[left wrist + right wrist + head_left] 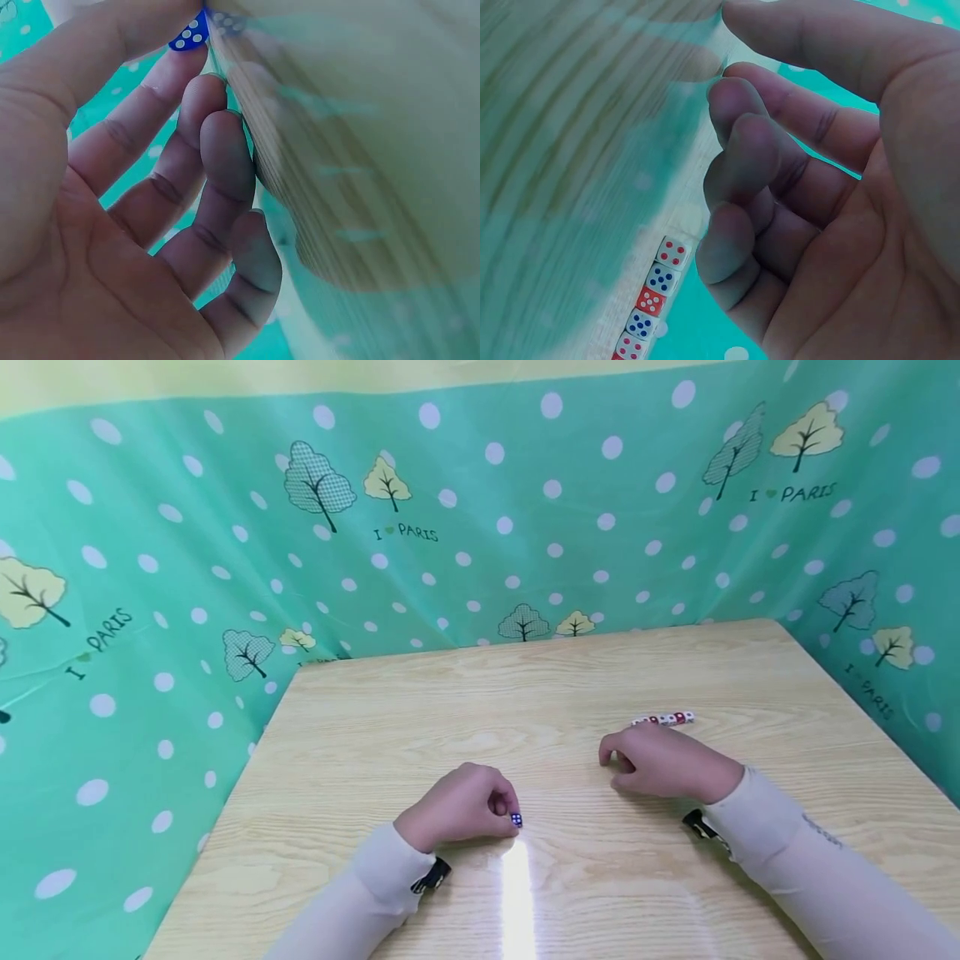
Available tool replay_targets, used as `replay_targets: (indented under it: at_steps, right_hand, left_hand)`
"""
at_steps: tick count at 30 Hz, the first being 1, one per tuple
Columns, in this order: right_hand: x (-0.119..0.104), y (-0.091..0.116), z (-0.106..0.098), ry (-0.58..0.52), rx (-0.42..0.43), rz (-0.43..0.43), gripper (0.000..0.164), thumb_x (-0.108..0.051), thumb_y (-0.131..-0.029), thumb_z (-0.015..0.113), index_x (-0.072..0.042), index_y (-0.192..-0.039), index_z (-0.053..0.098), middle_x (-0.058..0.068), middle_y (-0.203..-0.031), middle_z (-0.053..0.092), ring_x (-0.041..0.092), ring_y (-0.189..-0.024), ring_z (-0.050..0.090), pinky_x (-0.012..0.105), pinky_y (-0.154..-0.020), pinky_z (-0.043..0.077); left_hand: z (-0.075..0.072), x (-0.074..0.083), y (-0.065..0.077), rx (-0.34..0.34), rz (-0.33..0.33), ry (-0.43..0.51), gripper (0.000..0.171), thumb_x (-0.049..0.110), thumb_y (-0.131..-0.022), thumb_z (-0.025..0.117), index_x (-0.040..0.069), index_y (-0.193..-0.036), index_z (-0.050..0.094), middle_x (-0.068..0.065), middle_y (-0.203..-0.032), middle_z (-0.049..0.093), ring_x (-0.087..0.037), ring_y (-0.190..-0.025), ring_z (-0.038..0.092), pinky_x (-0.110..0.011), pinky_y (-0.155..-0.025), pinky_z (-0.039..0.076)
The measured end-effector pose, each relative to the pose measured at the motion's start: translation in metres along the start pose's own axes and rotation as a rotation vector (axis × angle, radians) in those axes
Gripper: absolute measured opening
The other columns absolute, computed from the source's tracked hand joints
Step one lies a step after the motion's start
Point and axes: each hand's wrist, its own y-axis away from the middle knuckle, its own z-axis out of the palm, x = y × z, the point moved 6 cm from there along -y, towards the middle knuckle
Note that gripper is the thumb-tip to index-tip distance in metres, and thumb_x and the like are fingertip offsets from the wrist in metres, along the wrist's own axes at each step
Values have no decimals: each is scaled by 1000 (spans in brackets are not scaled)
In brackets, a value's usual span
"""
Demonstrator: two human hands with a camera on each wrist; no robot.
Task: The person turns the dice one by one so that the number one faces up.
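Between the thumb and index finger of my left hand (pixel 468 804) a small blue die (pixel 516 819) with white pips is pinched, down at the wooden tabletop. The left wrist view shows the same blue die (pixel 189 34) at the fingertips, its top cut off by the frame. My right hand (pixel 660 762) rests low over the table to the right, fingers bent loosely and thumb apart from the index finger, holding nothing. Just behind it lies a row of white and red dice (pixel 678 718), partly hidden by the hand; several of these dice (pixel 651 301) show in the right wrist view.
The light wooden table (pixel 420 710) has a glossy top with a bright reflection in front of the left hand. A green dotted curtain (pixel 465 510) with tree prints hangs along the back and both sides.
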Motion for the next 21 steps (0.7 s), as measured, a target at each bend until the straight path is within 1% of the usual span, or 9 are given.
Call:
replay_targets:
  at_steps: [4,8,12,16,18,21]
  right_hand:
    - [-3,0,0,2,-5,0,21,-11,-86,76,-15,-106,73,-12,-61,48,3,-58,42,27,-70,45]
    - [-5,-1,-1,-4,-9,2,21,-11,-86,75,-15,-106,72,-12,-61,48,3,-58,42,26,-69,45]
    - [-6,-3,0,-8,-4,-2,19,-12,-86,76,-15,-105,73,-12,-62,48,2,-59,42,26,-71,47]
    - [-12,-6,2,-25,38,-33,12,-15,-88,77,-18,-100,74,-14,-65,50,1,-61,44,26,-72,47]
    - [-18,-9,4,-63,58,-54,9,-15,-90,76,-20,-97,74,-15,-69,53,1,-64,47,25,-71,47]
    - [-31,-12,10,-142,57,-76,8,-14,-91,75,-22,-93,74,-15,-74,57,3,-68,51,25,-68,48]
  left_hand:
    - [1,7,-6,-18,9,-37,17,22,-80,84,31,-75,71,17,-71,64,-1,-67,55,-22,-64,48]
    - [-1,6,-5,-31,0,-51,14,22,-79,85,29,-80,74,15,-74,65,-1,-69,55,-22,-65,48]
    - [-9,-4,3,-28,-39,-64,16,24,-77,88,25,-88,76,11,-81,68,-3,-73,57,-23,-70,50]
    - [-21,-19,15,2,-87,-61,19,26,-78,89,23,-91,76,10,-84,69,-5,-77,59,-25,-74,51]
    - [-26,-26,20,18,-107,-54,17,27,-79,88,23,-90,76,11,-83,69,-5,-77,60,-26,-74,51]
    - [-32,-35,26,43,-120,-46,13,28,-83,86,23,-89,75,14,-82,68,-5,-76,61,-27,-74,52]
